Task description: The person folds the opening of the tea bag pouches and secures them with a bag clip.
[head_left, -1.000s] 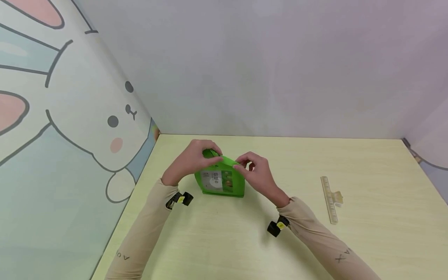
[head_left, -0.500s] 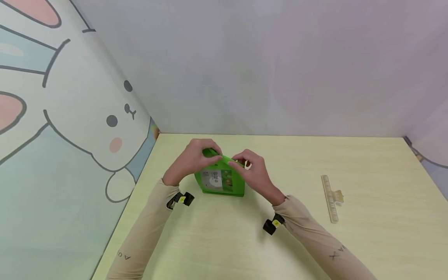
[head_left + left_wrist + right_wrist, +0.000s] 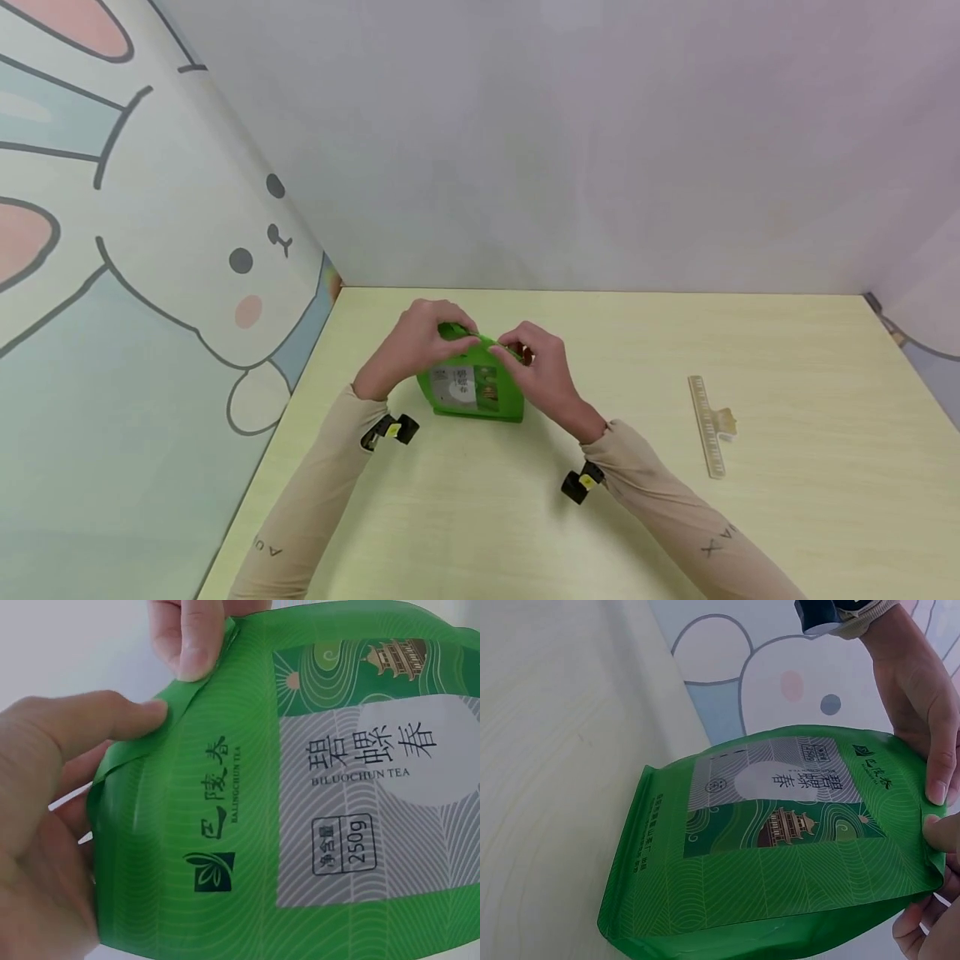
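Note:
A green tea pouch (image 3: 510, 398) marked Biluochun Tea stands upright on the table, its printed front toward me. My left hand (image 3: 411, 346) pinches the left part of its folded top edge between thumb and fingers. On the right part of that edge, my right hand (image 3: 546, 371) pinches the fold with its thumb in front. Close up in the left wrist view, the folded strip (image 3: 176, 705) runs between both thumbs. The right wrist view shows the pouch's front (image 3: 780, 877) and a bottom edge on the tabletop; the fingers behind the fold are partly hidden.
To the right lies a pale ruler-like strip with tick marks (image 3: 707, 425), with a tan clip-shaped piece (image 3: 724, 423) at its side. The light wood table (image 3: 480, 517) meets a grey wall (image 3: 570, 167) behind and a rabbit-painted wall (image 3: 165, 333) at left.
My right hand has shifted slightly left along the pouch's top edge, and its fingers now sit closer to the thumb. The left hand has barely moved; the pouch stays in place.

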The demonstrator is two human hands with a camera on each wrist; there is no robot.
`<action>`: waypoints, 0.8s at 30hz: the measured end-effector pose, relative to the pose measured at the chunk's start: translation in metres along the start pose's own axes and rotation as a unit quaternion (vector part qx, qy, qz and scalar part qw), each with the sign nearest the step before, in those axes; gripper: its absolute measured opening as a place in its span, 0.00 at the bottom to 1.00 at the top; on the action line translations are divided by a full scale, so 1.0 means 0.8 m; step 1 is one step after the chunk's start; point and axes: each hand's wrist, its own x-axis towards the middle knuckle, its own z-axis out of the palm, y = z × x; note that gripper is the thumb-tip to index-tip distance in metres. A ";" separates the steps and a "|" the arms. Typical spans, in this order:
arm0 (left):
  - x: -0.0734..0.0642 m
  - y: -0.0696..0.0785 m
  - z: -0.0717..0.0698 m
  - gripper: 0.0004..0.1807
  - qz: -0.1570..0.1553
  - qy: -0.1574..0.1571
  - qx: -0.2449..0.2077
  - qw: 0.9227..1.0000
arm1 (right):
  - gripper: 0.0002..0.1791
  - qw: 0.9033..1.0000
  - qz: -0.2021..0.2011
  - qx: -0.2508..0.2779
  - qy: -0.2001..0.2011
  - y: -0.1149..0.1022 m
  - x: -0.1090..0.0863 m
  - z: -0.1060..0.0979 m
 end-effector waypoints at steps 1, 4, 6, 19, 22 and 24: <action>0.000 0.000 0.000 0.03 0.005 0.003 0.002 1.000 | 0.02 1.000 -0.004 -0.001 -0.001 0.000 0.000 -0.001; -0.002 0.000 0.000 0.03 0.015 0.010 0.010 1.000 | 0.02 1.000 -0.005 0.001 -0.008 0.001 -0.001 -0.003; -0.003 0.000 0.000 0.03 0.018 0.011 0.010 1.000 | 0.02 1.000 -0.003 0.002 -0.013 0.000 -0.001 -0.005; -0.009 -0.006 -0.002 0.03 0.033 0.030 0.001 0.999 | 0.02 0.999 0.021 0.000 -0.029 -0.001 -0.005 -0.013; -0.008 -0.008 -0.001 0.02 0.040 0.042 -0.002 0.998 | 0.02 0.999 0.024 -0.006 -0.029 0.000 -0.006 -0.016; -0.008 -0.009 -0.001 0.02 0.040 0.046 -0.001 0.998 | 0.00 0.999 0.024 -0.013 -0.027 0.000 -0.006 -0.017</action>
